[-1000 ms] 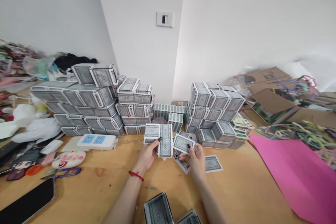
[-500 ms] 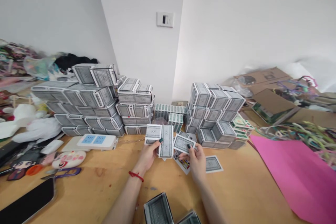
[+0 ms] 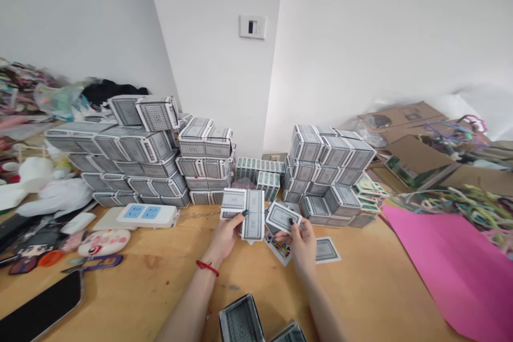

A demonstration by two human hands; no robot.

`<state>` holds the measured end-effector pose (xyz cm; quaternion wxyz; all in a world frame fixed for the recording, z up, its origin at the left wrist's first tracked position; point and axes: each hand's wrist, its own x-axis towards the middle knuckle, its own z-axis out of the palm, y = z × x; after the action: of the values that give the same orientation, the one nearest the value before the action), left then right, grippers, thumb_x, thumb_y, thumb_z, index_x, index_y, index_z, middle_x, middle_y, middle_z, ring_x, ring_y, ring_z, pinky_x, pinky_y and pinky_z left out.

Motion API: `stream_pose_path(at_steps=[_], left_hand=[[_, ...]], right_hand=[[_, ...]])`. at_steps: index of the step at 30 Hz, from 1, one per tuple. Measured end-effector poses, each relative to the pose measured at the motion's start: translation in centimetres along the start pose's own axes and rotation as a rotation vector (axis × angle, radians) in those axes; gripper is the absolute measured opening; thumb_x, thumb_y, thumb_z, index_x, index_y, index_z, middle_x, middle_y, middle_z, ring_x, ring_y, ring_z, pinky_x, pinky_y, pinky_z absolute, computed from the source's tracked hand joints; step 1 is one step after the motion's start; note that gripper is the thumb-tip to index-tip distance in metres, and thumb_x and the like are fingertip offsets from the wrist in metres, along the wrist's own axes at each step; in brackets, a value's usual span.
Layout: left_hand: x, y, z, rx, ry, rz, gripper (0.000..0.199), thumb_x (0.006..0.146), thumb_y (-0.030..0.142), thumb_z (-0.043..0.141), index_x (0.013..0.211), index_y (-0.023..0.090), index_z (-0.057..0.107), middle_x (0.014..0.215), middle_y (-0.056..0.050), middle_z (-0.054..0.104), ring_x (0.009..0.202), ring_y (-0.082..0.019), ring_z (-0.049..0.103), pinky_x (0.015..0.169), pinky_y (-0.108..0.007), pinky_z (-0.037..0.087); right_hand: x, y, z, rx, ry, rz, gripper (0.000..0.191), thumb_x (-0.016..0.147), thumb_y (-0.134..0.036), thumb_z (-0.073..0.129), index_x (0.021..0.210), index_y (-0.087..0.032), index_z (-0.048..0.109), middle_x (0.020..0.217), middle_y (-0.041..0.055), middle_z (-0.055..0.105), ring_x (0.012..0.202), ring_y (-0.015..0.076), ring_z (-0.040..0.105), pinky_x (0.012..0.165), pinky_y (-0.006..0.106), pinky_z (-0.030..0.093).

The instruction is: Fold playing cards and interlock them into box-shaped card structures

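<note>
My left hand (image 3: pixel 225 238) is closed on joined playing cards (image 3: pixel 253 214) with grey patterned backs, its thumb pressed on top. One card in that piece stands upright and another lies crosswise to its left. Just to the right, my right hand (image 3: pixel 300 240) pinches a single playing card (image 3: pixel 284 217), back side up and tilted. Beneath it on the table lies a face-up picture card (image 3: pixel 278 248), partly covered. A face-down card (image 3: pixel 327 249) rests right of my right hand. Near my forearms stand open boxes made of cards (image 3: pixel 242 320), cut off by the lower edge.
Stacked card blocks rise at the left (image 3: pixel 148 144) and right (image 3: pixel 331 160). Green card packs (image 3: pixel 267 184) stand between them. A power strip (image 3: pixel 148 215), scissors (image 3: pixel 100 263) and a phone (image 3: pixel 44 307) lie left; pink paper (image 3: pixel 449 262) and cardboard boxes (image 3: pixel 417 157) are right.
My right hand has shifted slightly right with its card, uncovering more of the picture card below. My left hand stays nearly in place with its cards.
</note>
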<state>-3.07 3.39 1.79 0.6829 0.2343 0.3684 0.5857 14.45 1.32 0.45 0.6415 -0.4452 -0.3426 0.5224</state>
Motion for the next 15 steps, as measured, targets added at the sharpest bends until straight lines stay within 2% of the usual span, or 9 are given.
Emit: stream_pose_path(at_steps=[15], left_hand=[[0.09,-0.13,-0.06,0.01,-0.017,0.003,0.034,0.062,0.016,0.067,0.095,0.015,0.062,0.09,-0.005,0.068,0.089,-0.022,0.061,0.081,-0.035,0.047]], right_hand=[[0.12,0.24,-0.05,-0.023,-0.002,0.001,0.034,0.068,-0.05,0.059,0.081,-0.023,0.042,0.052,-0.0034,0.062,0.047,0.0195,0.061,0.042,0.03,0.049]])
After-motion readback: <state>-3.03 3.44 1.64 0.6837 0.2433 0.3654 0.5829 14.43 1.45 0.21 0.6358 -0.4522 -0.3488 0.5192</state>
